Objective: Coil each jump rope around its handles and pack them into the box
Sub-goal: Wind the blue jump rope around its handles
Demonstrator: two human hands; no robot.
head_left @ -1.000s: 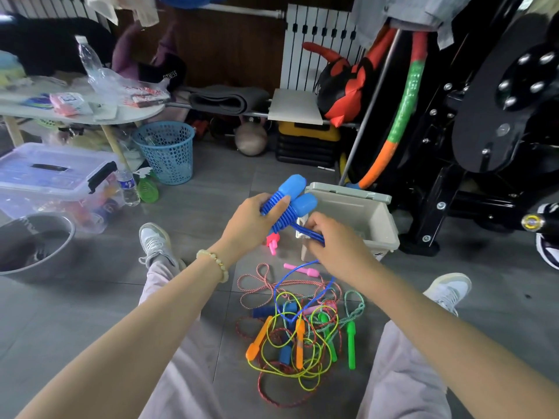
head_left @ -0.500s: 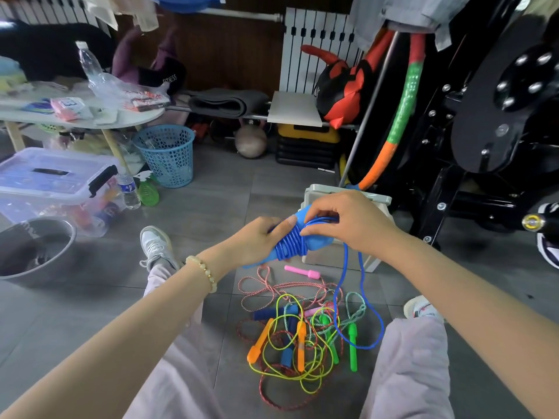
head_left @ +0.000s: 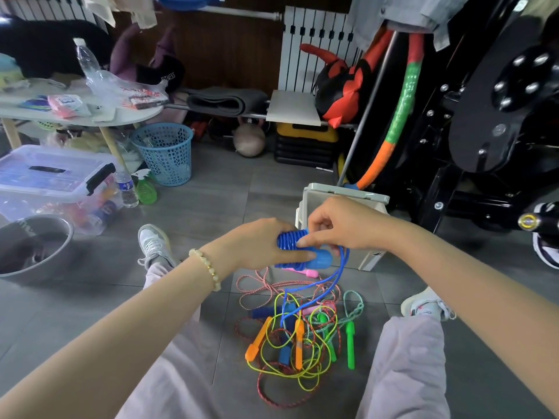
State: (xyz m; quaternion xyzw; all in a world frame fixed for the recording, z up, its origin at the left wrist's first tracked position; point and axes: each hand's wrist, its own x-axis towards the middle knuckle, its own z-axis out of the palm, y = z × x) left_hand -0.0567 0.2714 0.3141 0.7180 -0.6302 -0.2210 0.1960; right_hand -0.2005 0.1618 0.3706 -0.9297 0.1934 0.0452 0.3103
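My left hand [head_left: 257, 243] grips the two light-blue handles of a blue jump rope [head_left: 302, 251], held side by side with blue cord coiled tightly round them. My right hand [head_left: 338, 225] pinches the cord at the top of the coil. A loose loop of the blue cord [head_left: 338, 276] hangs down to the floor. Behind my hands stands a beige box [head_left: 348, 193], mostly hidden by them. On the floor between my legs lies a tangled pile of jump ropes [head_left: 302, 334] with orange, green, pink and blue handles.
My legs and white shoes [head_left: 154, 243] flank the pile. At the left are a metal bowl [head_left: 33, 246], a clear storage bin [head_left: 54, 182], bottles and a blue basket [head_left: 165, 152]. Black gym equipment [head_left: 484, 131] and a hoop [head_left: 396, 122] crowd the right.
My right hand has carried the cord round the handles and come down onto the coil. The hanging loop is shorter. The handles have tilted to lie more level.
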